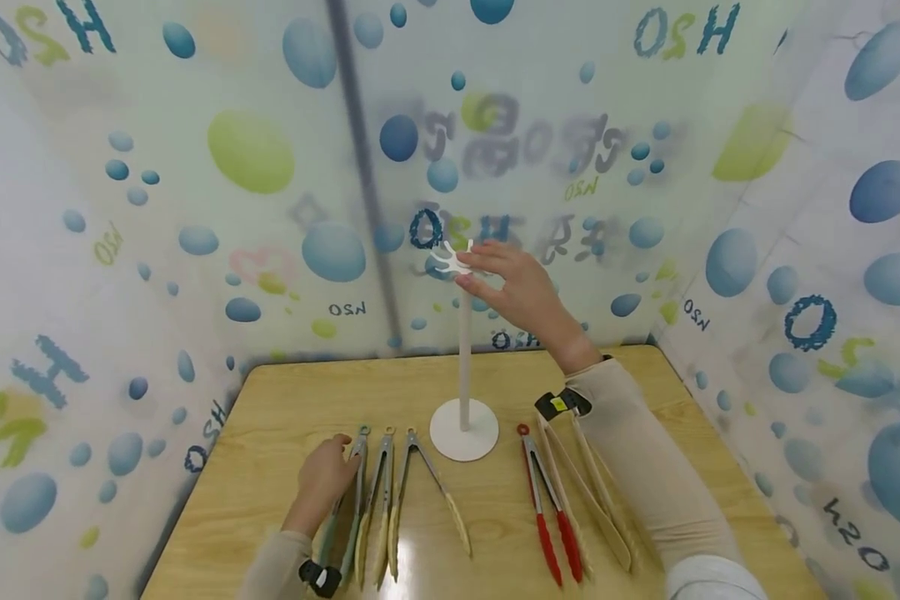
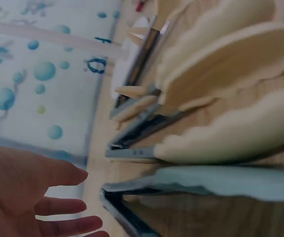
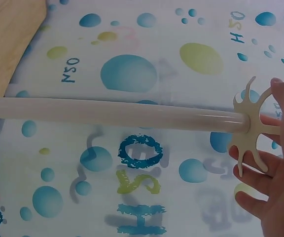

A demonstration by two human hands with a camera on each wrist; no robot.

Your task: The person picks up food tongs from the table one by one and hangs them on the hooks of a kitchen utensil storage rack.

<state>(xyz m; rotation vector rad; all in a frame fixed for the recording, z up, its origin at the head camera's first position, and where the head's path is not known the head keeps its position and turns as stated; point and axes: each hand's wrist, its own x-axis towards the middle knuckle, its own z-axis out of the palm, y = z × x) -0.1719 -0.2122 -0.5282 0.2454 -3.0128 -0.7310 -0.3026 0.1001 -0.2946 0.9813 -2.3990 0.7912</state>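
**Hand Position and Alignment**

Head view: The left hand [image 1: 324, 485] lies at the hinge end of the teal-tipped metal tongs [image 1: 358, 492], toward the left edge of the wooden worktop [image 1: 300, 392]. The tongs' long axis runs from hinge toward near edge; the left hand is nearer. The right hand [image 1: 521, 290] reaches the top of the white, round-based upright stand [image 1: 464, 358].

Left wrist view: Fingers extend, loosely parted, holding nothing, just beside the hinge; contact cannot be confirmed.

Right wrist view: Thumb and fingers curl around the pronged crown [image 3: 254, 129].
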